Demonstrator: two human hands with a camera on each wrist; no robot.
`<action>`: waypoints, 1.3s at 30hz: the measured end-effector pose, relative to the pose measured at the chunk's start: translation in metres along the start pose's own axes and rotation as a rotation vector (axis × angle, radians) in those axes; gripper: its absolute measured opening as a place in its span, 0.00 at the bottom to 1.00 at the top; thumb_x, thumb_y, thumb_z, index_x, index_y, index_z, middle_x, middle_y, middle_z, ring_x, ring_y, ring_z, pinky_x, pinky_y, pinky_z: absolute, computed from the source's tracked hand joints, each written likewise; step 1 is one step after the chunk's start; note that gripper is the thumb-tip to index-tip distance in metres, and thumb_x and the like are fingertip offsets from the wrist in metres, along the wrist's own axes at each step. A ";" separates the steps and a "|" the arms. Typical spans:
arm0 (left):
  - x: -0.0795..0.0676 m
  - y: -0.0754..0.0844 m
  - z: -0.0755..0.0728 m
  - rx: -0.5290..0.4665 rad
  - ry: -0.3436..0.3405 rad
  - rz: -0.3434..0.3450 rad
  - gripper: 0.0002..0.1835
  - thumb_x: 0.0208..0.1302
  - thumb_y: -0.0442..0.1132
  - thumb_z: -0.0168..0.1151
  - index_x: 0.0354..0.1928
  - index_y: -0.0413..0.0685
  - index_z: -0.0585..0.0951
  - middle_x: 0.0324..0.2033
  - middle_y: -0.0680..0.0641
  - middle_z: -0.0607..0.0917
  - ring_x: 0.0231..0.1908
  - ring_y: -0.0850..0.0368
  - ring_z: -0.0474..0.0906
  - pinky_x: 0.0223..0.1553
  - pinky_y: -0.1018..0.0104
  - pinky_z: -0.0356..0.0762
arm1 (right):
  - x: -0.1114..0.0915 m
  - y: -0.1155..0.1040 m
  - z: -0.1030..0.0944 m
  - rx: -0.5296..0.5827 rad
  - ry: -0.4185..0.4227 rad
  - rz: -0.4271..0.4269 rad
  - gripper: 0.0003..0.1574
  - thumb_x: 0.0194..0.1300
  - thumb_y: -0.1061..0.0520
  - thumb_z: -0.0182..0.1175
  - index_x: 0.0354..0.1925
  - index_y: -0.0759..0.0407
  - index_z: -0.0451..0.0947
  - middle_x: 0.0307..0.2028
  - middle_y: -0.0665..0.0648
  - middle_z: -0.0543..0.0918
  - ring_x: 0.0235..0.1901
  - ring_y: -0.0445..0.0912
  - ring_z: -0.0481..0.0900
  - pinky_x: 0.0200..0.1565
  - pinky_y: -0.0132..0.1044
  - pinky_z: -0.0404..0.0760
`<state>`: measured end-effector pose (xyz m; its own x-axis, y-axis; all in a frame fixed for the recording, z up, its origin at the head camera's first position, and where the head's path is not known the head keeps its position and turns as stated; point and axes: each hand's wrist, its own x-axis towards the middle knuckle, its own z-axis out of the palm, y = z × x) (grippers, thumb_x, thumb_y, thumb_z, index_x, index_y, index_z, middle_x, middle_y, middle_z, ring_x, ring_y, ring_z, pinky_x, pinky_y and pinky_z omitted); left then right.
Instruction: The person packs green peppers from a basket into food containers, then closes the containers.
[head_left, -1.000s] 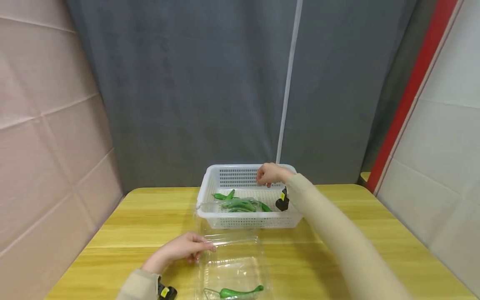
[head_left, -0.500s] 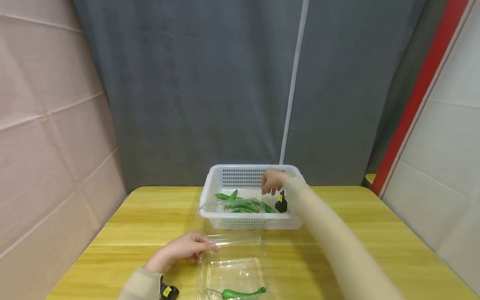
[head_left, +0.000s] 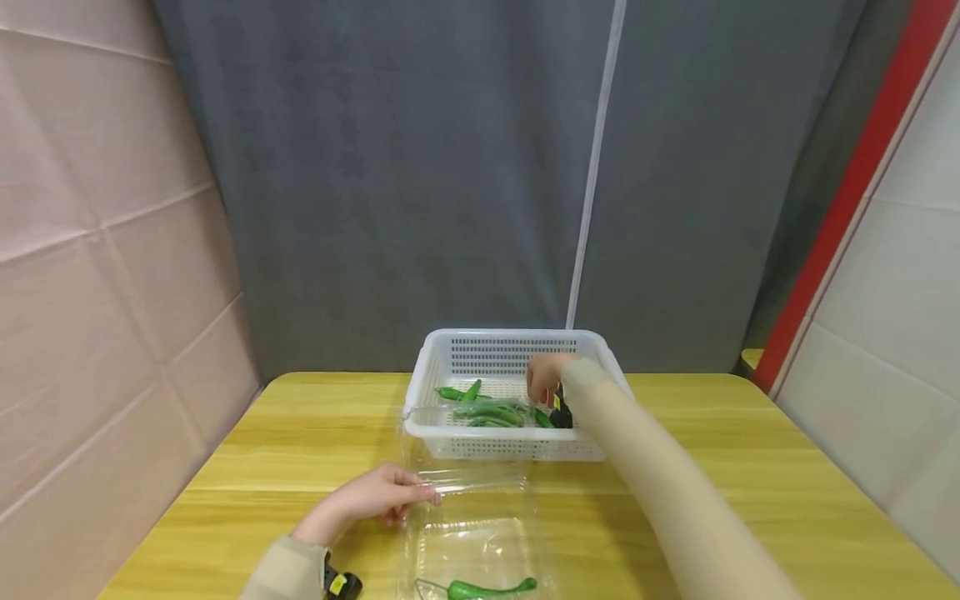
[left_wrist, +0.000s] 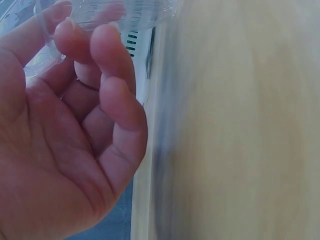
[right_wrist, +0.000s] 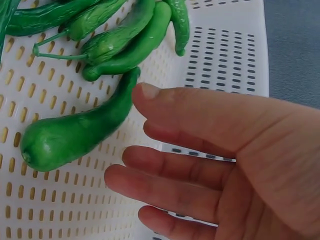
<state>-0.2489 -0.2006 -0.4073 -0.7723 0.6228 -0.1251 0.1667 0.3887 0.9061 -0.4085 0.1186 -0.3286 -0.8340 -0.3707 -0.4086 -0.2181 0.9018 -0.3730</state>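
Observation:
My left hand pinches the edge of a clear plastic clamshell box between thumb and fingers. One green chili pepper lies in the box's near part; the raised lid leans against the basket's front. Over at the white perforated basket, my right hand reaches down inside. In the right wrist view its fingers are spread and hold nothing. The thumb tip is beside the thin end of a green pepper; whether they touch, I cannot tell.
Several more green peppers lie in the basket beyond the right hand. The wooden table runs out on both sides. A grey curtain hangs behind it, and pale walls flank it.
My right hand has lowered from above the basket's far rim into the basket, toward the peppers. The left hand keeps its hold on the box. The view has shifted slightly.

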 end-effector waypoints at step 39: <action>-0.001 0.001 0.004 -0.006 0.006 -0.030 0.18 0.70 0.48 0.57 0.44 0.41 0.86 0.12 0.54 0.69 0.16 0.64 0.68 0.18 0.75 0.63 | 0.016 0.021 0.018 -0.038 -0.033 0.068 0.08 0.53 0.58 0.73 0.32 0.56 0.83 0.29 0.52 0.85 0.33 0.45 0.83 0.45 0.43 0.79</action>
<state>-0.2459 -0.1985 -0.4080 -0.7807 0.6066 -0.1499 0.1394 0.4028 0.9046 -0.4177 0.1272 -0.3578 -0.8307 -0.3151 -0.4591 -0.1815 0.9327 -0.3118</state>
